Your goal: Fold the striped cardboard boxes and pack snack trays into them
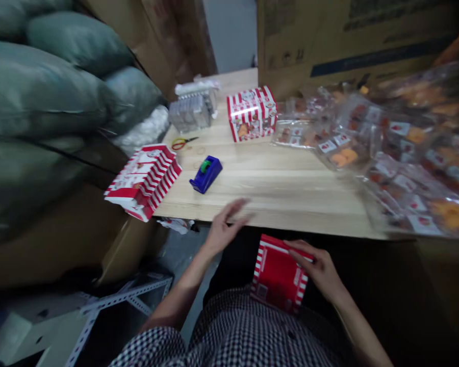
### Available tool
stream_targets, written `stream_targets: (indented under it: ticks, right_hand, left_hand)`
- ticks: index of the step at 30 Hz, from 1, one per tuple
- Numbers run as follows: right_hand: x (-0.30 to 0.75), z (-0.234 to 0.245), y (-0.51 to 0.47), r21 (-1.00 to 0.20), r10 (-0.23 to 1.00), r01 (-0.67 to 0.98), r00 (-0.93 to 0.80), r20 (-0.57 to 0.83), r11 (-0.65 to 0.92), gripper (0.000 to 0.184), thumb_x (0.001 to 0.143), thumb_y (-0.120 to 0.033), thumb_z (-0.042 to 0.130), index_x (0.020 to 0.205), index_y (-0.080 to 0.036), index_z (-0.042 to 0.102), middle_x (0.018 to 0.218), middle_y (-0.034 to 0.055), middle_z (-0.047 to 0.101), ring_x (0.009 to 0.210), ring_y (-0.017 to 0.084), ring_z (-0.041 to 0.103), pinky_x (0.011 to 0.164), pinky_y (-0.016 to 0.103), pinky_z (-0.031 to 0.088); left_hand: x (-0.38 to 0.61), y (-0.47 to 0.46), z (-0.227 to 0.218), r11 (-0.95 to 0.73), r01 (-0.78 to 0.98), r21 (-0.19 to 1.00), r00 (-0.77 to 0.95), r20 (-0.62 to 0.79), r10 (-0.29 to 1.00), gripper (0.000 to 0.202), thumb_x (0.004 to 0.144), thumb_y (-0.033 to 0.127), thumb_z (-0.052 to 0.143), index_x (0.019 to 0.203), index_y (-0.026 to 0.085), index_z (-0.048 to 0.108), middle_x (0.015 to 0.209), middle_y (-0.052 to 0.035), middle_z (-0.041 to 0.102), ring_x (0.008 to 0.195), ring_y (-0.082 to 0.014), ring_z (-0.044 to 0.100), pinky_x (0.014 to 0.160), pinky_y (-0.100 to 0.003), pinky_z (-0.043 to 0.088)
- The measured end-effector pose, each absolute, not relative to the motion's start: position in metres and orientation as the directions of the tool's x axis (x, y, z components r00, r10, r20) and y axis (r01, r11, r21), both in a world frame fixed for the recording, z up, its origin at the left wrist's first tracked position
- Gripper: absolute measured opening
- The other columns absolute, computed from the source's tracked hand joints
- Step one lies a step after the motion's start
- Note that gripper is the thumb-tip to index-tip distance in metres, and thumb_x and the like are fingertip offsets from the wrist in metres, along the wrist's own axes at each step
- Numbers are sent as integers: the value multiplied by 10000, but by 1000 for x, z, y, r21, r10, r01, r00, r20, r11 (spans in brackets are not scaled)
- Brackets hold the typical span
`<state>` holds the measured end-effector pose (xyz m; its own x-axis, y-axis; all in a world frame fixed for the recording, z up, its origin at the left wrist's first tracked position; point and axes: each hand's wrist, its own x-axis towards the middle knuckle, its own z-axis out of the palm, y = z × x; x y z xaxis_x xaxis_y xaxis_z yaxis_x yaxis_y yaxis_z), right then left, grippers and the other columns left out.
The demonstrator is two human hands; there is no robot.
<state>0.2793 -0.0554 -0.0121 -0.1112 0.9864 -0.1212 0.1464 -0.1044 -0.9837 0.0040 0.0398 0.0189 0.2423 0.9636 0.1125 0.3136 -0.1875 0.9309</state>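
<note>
My right hand (316, 266) grips the upper right edge of a red box with striped white-and-red borders (278, 275), held over my lap in front of the table edge. My left hand (228, 228) is in the air left of that box, near the table's front edge; its fingers are apart, slightly blurred, with nothing in them. Beyond it on the table stands a blue tape dispenser (207, 175) with a green core. A stack of flattened red-and-white striped boxes (145, 179) lies at the table's left corner, partly over the edge.
A made-up striped box (251, 113) stands at the back of the wooden table (283, 188). Scissors with yellow-red handles (181, 143) lie beside clear plastic packs (191, 112). Many bagged orange toys (405, 153) cover the right side. Large green sacks (42, 92) rise at left; cardboard boxes (348, 41) stand behind.
</note>
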Motion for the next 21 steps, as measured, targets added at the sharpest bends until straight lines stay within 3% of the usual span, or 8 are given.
stream_targets:
  ticks: [3,5,8,11,13,16,21]
  right_hand:
    - [283,-12,-59,-982,989,146,-69,-128,-116,287,869,-449,704,1098,-298,786,1145,76,753,1109,300,688,982,422,542]
    - [280,-9,-61,-984,990,136,-75,-122,-111,281,852,-449,719,1084,-307,792,1133,76,758,1100,299,694,956,405,564]
    - [273,-2,-63,-988,987,129,-126,-97,-81,265,865,-437,705,1085,-317,791,1116,79,759,1077,293,705,929,399,585]
    - [270,3,-62,-988,985,137,-148,-86,-65,266,880,-433,685,1097,-318,787,1121,84,757,1074,300,707,928,414,591]
    - [270,5,-62,-988,987,140,-137,-89,-69,267,880,-434,682,1093,-313,789,1132,89,754,1087,309,701,941,424,588]
    - [272,7,-64,-987,985,141,-144,-92,-72,263,883,-436,674,1086,-315,791,1141,87,750,1082,308,705,946,424,585]
    - [272,8,-70,-983,991,173,-110,-76,-57,262,874,-423,684,1088,-318,791,1143,79,753,1083,304,707,928,401,597]
  left_hand:
    - [-49,91,33,-98,512,853,-290,280,915,486,830,329,716,1278,227,560,1390,-110,570,1322,-251,500,1112,-402,385]
    - [-82,123,40,86,520,850,-428,172,887,421,747,316,769,1123,200,621,1279,-108,616,1287,-270,499,1060,-383,406]
    - [-112,157,40,199,453,869,-397,-3,918,236,752,385,737,790,166,660,806,-63,674,912,-250,635,798,-336,494]
    - [-121,172,35,256,367,894,-315,-140,939,310,722,448,748,668,154,664,544,-7,574,583,-170,559,579,-275,439]
    - [-124,176,34,287,302,909,-275,-206,939,328,638,439,813,660,139,682,554,-15,602,520,-135,517,531,-256,411]
    - [-126,176,36,290,197,936,-250,-238,939,376,532,422,873,684,126,697,749,-77,714,605,-144,584,570,-265,462]
    - [-127,162,29,212,52,976,-274,-190,943,423,582,468,827,802,126,711,927,-116,743,823,-199,676,740,-345,548]
